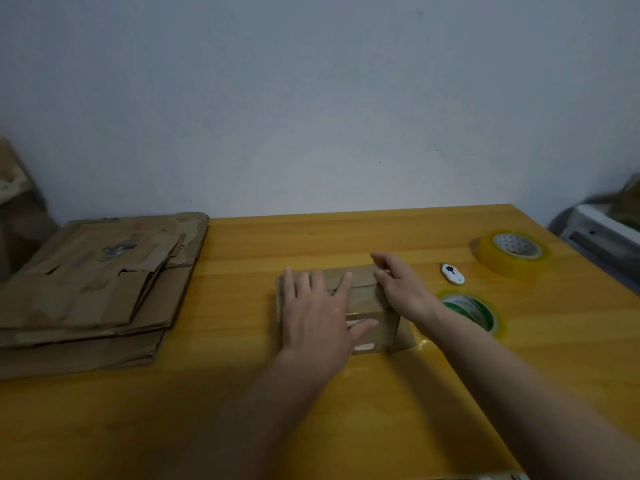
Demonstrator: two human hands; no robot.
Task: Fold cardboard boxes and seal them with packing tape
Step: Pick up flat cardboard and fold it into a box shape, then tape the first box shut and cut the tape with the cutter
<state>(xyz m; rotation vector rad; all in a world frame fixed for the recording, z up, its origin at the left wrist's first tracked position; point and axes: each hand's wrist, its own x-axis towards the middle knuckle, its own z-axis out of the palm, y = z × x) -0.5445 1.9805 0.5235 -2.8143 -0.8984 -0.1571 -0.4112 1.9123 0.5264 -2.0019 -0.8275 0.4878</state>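
A small brown cardboard box [363, 296] stands closed on the yellow table [311, 393], with tape on its front face. My left hand [317, 313] lies flat on the box's top left, fingers straight and spread, thumb down the front. My right hand [398, 282] presses on the box's right end with straight fingers pointing toward the far edge. A roll of clear tape with a green core [474, 313] lies just right of the box, partly behind my right forearm. A bigger yellowish tape roll [512, 252] lies flat at the far right.
A stack of flattened cardboard boxes [93, 289] covers the table's left side. A small white cutter [452, 274] lies between the two rolls. A grey wall stands behind the table. White and grey items [602, 230] sit beyond the right edge.
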